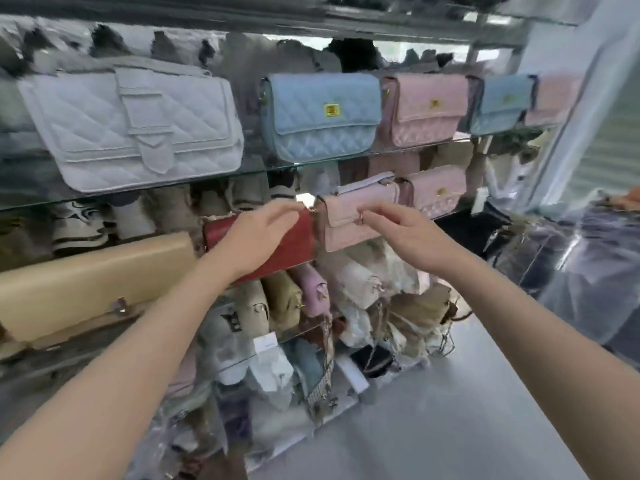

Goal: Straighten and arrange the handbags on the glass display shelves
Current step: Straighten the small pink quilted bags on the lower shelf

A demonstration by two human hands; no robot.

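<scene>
A small pale pink handbag (349, 223) stands on the middle glass shelf (460, 207), tilted slightly. My left hand (263, 233) pinches the metal ring at its upper left corner, lying across a red handbag (294, 247). My right hand (401, 230) pinches the clasp at the front of its flap. A second pink quilted bag (436, 195) stands just right of it. On the upper glass shelf (311, 164) stand a large white quilted bag (131, 126), a blue quilted bag (322, 116), a pink bag (426, 109), then another blue bag (502, 102).
A long beige bag (93, 285) lies at the left on the middle shelf. Lower shelves hold several small bags and wrapped pouches (311, 299). Plastic-covered goods (581, 271) pile up at the right. Grey floor (433, 410) lies below.
</scene>
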